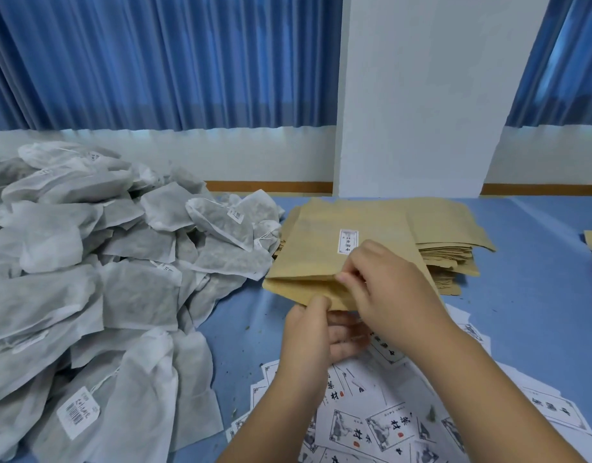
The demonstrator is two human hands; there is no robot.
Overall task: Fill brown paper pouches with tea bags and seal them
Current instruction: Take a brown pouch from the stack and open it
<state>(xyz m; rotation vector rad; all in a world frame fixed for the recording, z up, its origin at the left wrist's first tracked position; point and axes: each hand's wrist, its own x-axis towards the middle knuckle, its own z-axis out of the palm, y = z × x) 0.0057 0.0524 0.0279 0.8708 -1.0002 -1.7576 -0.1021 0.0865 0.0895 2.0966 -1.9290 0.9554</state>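
On the bench (538, 295), centre: left hand (308, 335) and right hand (391, 295) close together, both pinching near edge of a brown pouch (321, 255); tea bag pile (87, 262) left, pouch stack (448, 228) behind.

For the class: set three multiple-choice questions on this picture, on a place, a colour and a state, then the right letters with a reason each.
1. Where is the pile of tea bags? A. left of the held pouch B. right of it C. inside it
2. What colour is the table cover? A. green B. blue C. red
3. What are the left hand and right hand doing? A. lying flat on the table B. pinching the pouch's near end C. holding scissors
Answers: 1 A, the white bags heap on the left. 2 B, blue shows between the piles. 3 B, fingers of both curl on that end.
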